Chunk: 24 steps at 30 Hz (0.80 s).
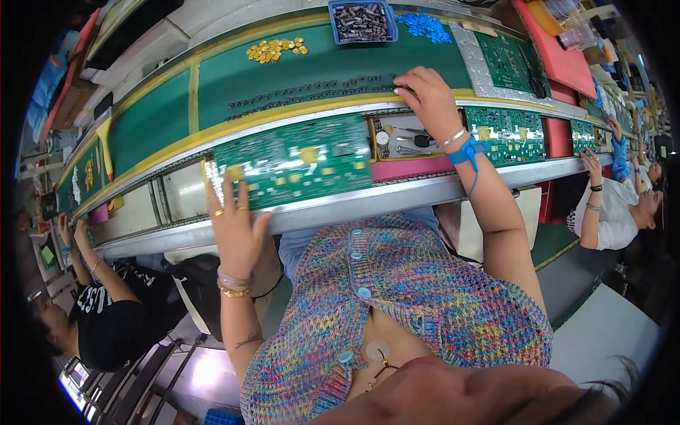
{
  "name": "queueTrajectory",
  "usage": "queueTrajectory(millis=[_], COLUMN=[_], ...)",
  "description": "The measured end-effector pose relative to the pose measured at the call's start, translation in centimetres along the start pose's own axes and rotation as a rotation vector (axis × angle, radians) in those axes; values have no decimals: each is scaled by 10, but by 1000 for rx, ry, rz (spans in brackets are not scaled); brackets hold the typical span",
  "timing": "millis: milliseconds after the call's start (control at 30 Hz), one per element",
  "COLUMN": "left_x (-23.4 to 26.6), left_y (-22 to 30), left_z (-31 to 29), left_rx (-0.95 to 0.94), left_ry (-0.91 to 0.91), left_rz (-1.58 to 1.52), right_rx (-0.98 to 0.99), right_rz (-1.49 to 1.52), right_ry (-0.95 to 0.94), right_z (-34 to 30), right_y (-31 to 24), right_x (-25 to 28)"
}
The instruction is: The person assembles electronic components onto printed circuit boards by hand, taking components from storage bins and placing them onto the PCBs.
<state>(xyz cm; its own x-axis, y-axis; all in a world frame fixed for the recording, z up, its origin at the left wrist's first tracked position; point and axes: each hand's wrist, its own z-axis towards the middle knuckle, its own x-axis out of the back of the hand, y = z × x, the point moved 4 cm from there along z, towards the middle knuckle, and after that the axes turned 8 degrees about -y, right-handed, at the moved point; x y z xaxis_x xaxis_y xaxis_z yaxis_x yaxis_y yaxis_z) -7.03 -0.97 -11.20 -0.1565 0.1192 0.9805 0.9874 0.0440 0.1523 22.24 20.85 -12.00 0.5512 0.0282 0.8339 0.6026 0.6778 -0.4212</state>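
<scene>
A green circuit board (297,163), slightly blurred, lies on the metal rail track in front of me. My left hand (237,230) rests on its left end, fingers stretched out and apart over the edge. Beyond the track, rows of small black components (312,93) run along the green work surface. At the right end of these rows is my right hand (431,103), its thumb and fingertips brought together. Whatever they pinch is too small to make out. A blue band (467,151) circles my right wrist.
Yellow disc-shaped parts (278,49), a blue bin of dark components (363,23) and blue parts (423,28) sit at the back. An open tray with tools (411,142) lies right of the board, before more boards (504,134). Co-workers sit at both sides.
</scene>
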Motion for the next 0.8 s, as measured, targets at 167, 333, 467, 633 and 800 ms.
queueTrajectory(millis=[167, 333, 467, 633, 800], left_x=[20, 17, 15, 18, 19], left_y=[-8, -47, -60, -68, -68], left_z=[48, 103, 116, 119, 125], left_rx=[-119, -30, -48, -89, -68], left_ry=[331, 462, 383, 333, 298], left_rz=[-327, -354, -273, -240, -239], right_rx=[34, 21, 52, 69, 99], right_rz=[-45, -45, 26, 62, 58], right_ry=[-24, -15, -71, -119, -156], right_z=[2, -3, -15, -21, -22], right_y=[-2, -10, -34, -41, -40], right_x=[-4, 5, 9, -7, -17])
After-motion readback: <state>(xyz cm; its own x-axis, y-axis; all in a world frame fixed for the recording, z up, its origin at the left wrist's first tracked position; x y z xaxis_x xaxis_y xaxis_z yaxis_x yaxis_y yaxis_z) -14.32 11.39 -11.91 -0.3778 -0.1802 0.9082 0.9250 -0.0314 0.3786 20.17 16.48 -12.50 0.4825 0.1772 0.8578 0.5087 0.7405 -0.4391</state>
